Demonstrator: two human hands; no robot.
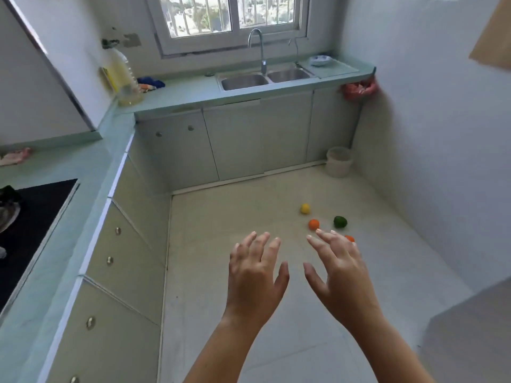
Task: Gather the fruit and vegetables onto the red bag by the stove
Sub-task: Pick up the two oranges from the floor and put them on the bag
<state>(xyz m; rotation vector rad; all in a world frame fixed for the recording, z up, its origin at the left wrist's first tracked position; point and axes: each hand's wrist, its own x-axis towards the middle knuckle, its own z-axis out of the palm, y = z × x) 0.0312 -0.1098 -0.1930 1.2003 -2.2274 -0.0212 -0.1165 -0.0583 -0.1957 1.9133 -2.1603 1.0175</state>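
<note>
Several small pieces of produce lie on the pale floor to the right: a yellow lemon [305, 208], an orange fruit [313, 224], a dark green fruit [340, 221] and a second orange fruit [350, 238] partly hidden behind my right fingertips. My left hand [255, 275] and my right hand [341, 275] are held out side by side above the floor, palms down, fingers spread, holding nothing. A pinkish-red crumpled bag [15, 156] lies on the left counter beyond the black stove [36, 217].
An L-shaped pale green counter [177, 98] runs along the left and far walls, with a double sink [265, 78], an oil bottle [123, 78] and a blue cloth [150, 82]. A white bucket [338, 161] stands in the far right corner. A red bag [359, 89] hangs from the counter end.
</note>
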